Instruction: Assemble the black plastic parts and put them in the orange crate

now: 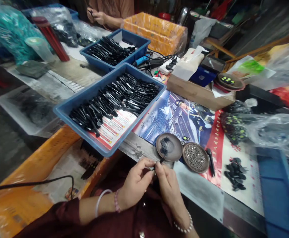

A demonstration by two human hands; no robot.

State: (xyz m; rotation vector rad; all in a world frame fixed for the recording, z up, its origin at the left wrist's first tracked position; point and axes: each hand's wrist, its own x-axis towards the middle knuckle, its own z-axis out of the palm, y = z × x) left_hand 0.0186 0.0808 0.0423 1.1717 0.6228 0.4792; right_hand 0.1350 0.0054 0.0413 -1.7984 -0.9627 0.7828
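Note:
My left hand [135, 182] and my right hand [168, 185] meet at the table's near edge, fingers pinched together. Between the fingertips is a small black part [161, 160], mostly hidden, so its kind does not show. Just beyond my hands sits a round dish [175, 145] with tiny black pieces [164, 145] in it. Beside it on the right, a second dish [184, 155] holds many small metal pins or screws [196, 156]. A black pen-like tool [211, 162] lies next to that dish, and a pile of black parts [235, 174] is farther right.
A blue tray [104, 152] of long black pieces [126, 96] stands ahead to the left, with another blue tray [84, 53] behind. An orange crate [7, 191] is low at left. Across the table are a person's hands [98, 17]. A cardboard box [196, 92] stands behind the poster.

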